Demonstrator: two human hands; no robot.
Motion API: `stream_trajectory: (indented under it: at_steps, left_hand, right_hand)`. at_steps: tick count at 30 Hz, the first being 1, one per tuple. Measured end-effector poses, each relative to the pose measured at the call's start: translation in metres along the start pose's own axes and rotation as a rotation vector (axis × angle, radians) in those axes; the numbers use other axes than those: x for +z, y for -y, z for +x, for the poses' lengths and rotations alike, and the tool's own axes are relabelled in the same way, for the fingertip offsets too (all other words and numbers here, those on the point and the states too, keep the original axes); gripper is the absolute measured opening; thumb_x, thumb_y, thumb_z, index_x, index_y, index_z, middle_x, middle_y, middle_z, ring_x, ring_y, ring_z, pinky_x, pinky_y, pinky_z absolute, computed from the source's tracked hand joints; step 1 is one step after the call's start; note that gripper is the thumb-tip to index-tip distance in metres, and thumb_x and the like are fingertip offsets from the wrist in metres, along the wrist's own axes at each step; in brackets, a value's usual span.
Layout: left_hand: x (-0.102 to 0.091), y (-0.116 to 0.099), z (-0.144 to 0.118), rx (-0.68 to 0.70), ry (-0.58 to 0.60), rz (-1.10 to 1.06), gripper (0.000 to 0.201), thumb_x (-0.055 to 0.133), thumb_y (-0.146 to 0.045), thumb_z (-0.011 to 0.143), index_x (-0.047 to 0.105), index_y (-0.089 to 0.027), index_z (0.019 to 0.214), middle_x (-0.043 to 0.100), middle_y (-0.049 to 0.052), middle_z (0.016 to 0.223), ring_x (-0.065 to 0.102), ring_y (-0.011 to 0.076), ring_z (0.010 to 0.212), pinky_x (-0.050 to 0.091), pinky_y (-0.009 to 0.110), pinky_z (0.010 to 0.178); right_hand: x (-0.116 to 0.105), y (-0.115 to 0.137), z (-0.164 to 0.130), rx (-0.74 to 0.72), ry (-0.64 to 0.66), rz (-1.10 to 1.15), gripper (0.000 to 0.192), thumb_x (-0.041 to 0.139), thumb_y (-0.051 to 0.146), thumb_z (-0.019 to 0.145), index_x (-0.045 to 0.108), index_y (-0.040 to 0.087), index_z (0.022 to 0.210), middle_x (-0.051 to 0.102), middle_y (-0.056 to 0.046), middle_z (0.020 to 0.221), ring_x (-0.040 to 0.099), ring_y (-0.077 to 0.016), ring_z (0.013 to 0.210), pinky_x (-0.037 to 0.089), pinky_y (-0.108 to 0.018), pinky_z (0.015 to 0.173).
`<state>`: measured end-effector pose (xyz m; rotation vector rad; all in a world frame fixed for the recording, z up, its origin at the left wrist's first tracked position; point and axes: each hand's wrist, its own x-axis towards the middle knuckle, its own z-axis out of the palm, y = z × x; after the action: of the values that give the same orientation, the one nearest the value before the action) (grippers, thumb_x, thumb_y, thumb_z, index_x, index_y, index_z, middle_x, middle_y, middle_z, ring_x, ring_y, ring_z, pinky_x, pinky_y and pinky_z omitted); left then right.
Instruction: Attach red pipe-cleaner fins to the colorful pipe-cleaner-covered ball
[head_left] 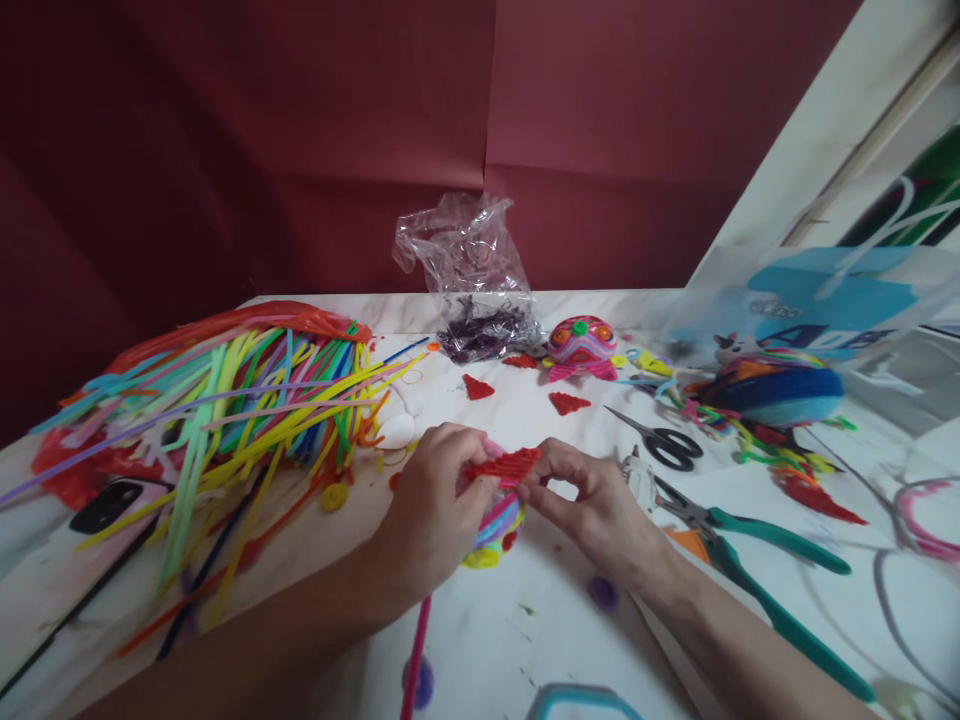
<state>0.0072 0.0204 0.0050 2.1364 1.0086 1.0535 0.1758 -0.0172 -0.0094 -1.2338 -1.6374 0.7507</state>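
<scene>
My left hand (431,505) is closed round a many-coloured pipe-cleaner figure (491,535) with a yellow coil at its lower end, partly hidden by the fingers. A flat ribbed red pipe-cleaner piece (510,466) lies across its top, under the left thumb. The fingertips of my right hand (596,495) pinch the right end of this red piece. Whether the piece is fixed to the figure I cannot tell. Below the left hand a pink pipe cleaner (417,660) runs down toward the near edge.
Loose pipe cleaners (247,400) heap up on the left beside a phone (109,505). Red triangles (568,403), a finished pink figure (581,348) and a clear plastic bag (472,250) stand behind. Scissors (664,442), green-handled pliers (780,540) and a glue gun (640,480) lie right.
</scene>
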Motion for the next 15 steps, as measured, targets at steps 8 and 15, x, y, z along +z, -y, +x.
stream_trajectory:
  at_steps: [8,15]
  left_hand:
    - [-0.0017,-0.0021,0.0045,-0.045,-0.006,-0.03,0.02,0.058,-0.006,0.069,0.046,-0.018,0.059,0.062,0.004,0.091,0.062,0.0186,0.088,0.053,0.032,0.074]
    - [-0.0059,-0.0026,0.0088,-0.023,0.015,-0.018,0.021,0.061,-0.003,0.065,0.049,-0.018,0.056,0.063,0.004,0.089,0.063,0.0176,0.091,0.053,0.03,0.076]
  right_hand:
    - [0.0043,-0.0099,-0.0012,0.068,0.008,0.117,0.017,0.057,0.032,0.081,0.052,0.018,0.073,0.056,-0.001,0.069,0.049,-0.0144,0.064,0.043,-0.028,0.06]
    - [0.0065,-0.0064,0.001,-0.001,-0.006,0.134,0.015,0.058,0.03,0.081,0.051,0.019,0.074,0.053,0.001,0.068,0.049,-0.0138,0.064,0.042,-0.027,0.062]
